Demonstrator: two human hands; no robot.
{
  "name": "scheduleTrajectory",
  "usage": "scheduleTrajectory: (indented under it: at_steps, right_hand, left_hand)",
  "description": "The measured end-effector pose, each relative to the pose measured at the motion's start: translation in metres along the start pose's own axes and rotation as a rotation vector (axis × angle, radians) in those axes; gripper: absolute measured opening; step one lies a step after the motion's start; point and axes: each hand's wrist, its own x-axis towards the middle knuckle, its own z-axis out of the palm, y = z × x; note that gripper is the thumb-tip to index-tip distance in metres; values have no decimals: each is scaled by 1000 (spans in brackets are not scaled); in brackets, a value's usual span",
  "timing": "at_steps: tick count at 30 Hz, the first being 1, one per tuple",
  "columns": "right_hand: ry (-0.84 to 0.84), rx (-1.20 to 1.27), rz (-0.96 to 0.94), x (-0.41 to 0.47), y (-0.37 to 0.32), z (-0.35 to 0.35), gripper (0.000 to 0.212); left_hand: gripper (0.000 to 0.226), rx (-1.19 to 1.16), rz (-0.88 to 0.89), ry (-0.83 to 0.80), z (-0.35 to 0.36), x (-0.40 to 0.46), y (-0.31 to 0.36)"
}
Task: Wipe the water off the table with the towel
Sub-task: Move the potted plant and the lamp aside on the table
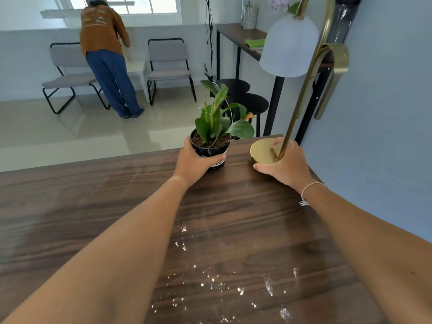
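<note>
bright daylight from window (126, 4), glare on floor (70, 127), fisheye bending at edges, slightly soft overall.

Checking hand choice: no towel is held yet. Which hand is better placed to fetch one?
Right, probably. A green cloth, the only one seen, lies on the side table to the right, beyond the lamp base the right hand holds; the left hand grips the plant pot.

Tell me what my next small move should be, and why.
Probably release the plant pot and lamp base at the far edge of the table, freeing both hands: the left hand grips the pot, the right hand holds the base, neither holds a towel, and water drops lie nearer you.
</note>
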Motion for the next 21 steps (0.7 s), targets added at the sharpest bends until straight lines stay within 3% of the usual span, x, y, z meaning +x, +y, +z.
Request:
scheduleTrajectory:
  at_steps: [12, 18, 21]
  right_hand:
    - [-54, -31, 5, 38, 21, 9, 78]
    - [-172, -81, 35, 33, 18, -1, 110]
    - [-189, -122, 26, 16, 9, -13, 114]
  left_hand:
    - [80, 1, -40, -12, 37, 19, -1]
    - [99, 30, -97, -56, 29, -6, 11]
    - [104, 112, -168, -27, 17, -30, 19]
